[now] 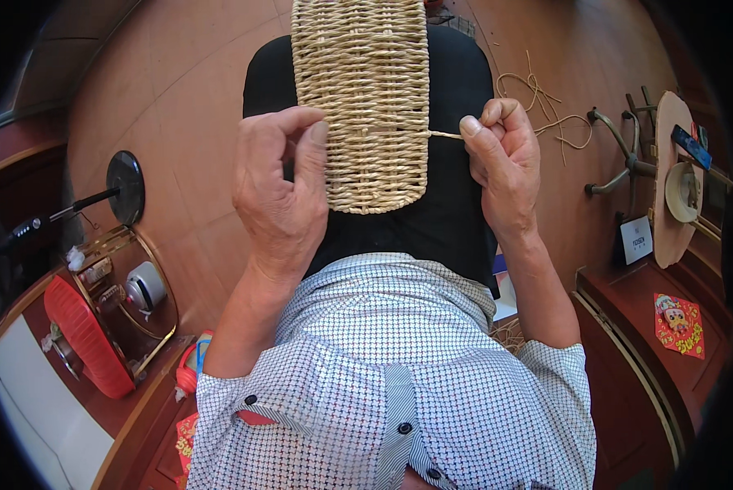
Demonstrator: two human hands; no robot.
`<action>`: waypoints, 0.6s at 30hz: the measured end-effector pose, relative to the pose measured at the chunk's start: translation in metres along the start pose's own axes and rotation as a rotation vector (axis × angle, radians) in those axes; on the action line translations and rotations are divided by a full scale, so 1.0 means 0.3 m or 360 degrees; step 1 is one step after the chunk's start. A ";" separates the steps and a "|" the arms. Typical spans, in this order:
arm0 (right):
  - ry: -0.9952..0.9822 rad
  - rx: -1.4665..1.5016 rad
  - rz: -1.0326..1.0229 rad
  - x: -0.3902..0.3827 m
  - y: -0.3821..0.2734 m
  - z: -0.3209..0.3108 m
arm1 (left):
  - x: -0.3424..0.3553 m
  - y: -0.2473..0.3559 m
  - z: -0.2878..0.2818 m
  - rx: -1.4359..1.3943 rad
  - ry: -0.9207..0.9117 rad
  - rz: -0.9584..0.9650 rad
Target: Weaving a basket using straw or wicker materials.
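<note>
Woven panel of straw-coloured twisted cord sits upper centre of frame, long side running up past the top edge, rounded end toward the wearer. It lies over a black surface, just above the blue-white checked shirt.

Right hand, right of centre: thumb and forefinger pinched on a thin straw-coloured strand. Strand leaves the panel's right edge and runs near-level to the fingertips; looks taut. Other fingers curled.

Left hand, left of centre: at panel's left edge, thumb and forefinger bent toward each other, tips overlapping the weave. Can't tell if they grip the edge or just rest there.

Surroundings: loose tan cord in loops on the reddish-brown floor, upper right. Stool-like metal legs beyond it. Far right, tan wooden board with dark phone and pale round dish. Left: black disc base; lower left, red ribbed plastic basket.
</note>
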State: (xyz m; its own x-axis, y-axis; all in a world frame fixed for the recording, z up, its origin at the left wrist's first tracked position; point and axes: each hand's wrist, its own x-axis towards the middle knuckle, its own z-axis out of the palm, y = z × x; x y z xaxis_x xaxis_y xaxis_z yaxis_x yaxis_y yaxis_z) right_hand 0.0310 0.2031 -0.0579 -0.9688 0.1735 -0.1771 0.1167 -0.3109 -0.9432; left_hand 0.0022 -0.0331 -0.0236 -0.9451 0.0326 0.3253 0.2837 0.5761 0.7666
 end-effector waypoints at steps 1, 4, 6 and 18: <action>0.0005 -0.0003 -0.0004 -0.001 -0.003 0.000 | 0.008 0.011 0.010 -0.0030 -0.0027 0.0084; -0.0006 -0.0026 -0.0085 -0.015 -0.013 0.014 | 0.025 0.002 0.036 -0.0046 -0.0119 0.0233; -0.0020 -0.0082 -0.0169 -0.017 -0.034 0.032 | 0.041 0.044 0.046 0.0093 -0.0226 0.0379; -0.0175 -0.0392 -0.0381 0.017 -0.078 0.058 | 0.063 0.074 0.163 0.0175 -0.0324 0.0681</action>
State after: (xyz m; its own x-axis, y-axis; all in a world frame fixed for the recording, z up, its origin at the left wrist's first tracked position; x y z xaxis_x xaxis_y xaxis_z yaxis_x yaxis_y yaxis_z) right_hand 0.0196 0.1950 -0.0319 -0.9912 0.1087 0.0756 -0.0800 -0.0370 -0.9961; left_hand -0.0173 0.0203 -0.0276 -0.7629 0.4382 0.4753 0.6454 0.5588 0.5208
